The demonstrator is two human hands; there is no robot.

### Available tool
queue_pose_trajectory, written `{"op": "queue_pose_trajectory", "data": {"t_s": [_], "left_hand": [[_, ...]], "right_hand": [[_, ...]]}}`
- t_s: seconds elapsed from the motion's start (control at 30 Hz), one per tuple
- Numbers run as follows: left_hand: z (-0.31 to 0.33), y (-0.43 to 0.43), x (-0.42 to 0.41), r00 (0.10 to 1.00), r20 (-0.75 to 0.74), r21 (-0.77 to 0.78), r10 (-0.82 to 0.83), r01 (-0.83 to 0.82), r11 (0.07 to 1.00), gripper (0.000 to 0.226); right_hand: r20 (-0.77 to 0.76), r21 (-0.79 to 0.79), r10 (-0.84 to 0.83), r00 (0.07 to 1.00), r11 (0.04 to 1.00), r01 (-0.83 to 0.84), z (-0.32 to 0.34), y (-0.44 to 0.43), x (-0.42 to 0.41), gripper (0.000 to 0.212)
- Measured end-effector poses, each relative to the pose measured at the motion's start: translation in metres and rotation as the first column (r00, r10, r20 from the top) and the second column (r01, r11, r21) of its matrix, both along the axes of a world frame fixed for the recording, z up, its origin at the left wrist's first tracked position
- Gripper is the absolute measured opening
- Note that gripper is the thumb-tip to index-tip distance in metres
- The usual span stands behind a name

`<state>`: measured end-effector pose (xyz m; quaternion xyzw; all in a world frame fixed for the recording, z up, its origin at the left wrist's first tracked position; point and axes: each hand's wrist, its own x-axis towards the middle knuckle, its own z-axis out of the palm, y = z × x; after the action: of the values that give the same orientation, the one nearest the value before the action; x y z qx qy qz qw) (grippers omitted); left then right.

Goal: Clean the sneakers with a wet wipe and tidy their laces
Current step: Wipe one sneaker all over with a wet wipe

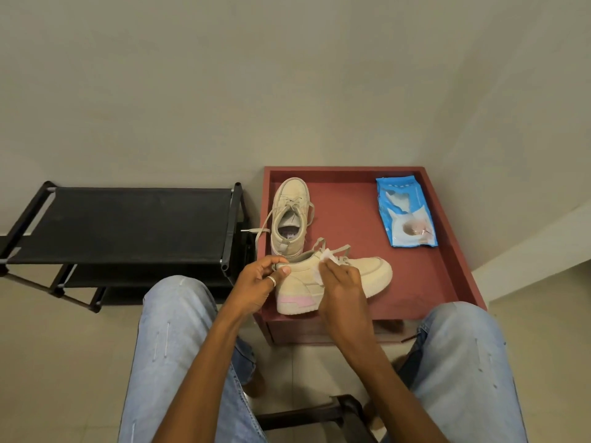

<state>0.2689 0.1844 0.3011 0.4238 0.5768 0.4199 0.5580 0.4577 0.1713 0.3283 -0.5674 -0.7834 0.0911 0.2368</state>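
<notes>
Two cream sneakers rest on a dark red table (pixel 425 276). The near sneaker (pixel 364 274) lies sideways, toe pointing right, with a pink patch at its heel. My left hand (pixel 259 284) grips its heel collar between thumb and fingers. My right hand (pixel 342 287) presses a white wet wipe (pixel 326 255) against the sneaker's side, just below the laces. The far sneaker (pixel 289 215) stands upright, toe toward the wall, its loose laces (pixel 263 230) trailing off the table's left edge.
A blue wet-wipe pack (pixel 404 215) lies at the table's back right. A black shoe rack (pixel 128 225) stands to the left against the wall. My knees in light jeans flank the table. A dark stool frame (pixel 319 414) sits below between my legs.
</notes>
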Motion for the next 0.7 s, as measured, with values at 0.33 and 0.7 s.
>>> {"op": "queue_pose_trajectory", "data": {"t_s": [0.33,0.7], "left_hand": [[0.003,-0.002,0.001,1.0,-0.011,0.021,-0.026,0.026,0.999,0.013],[0.0,-0.005,0.001,0.998,-0.063,0.062,-0.023,0.027,0.998,0.009]], "right_hand": [[0.141,-0.056,-0.168,0.976,0.983,0.177,0.006,0.021,0.061,0.043],[0.091,-0.146,-0.16,0.983,0.974,0.172,-0.003,0.018,0.064,0.043]]}}
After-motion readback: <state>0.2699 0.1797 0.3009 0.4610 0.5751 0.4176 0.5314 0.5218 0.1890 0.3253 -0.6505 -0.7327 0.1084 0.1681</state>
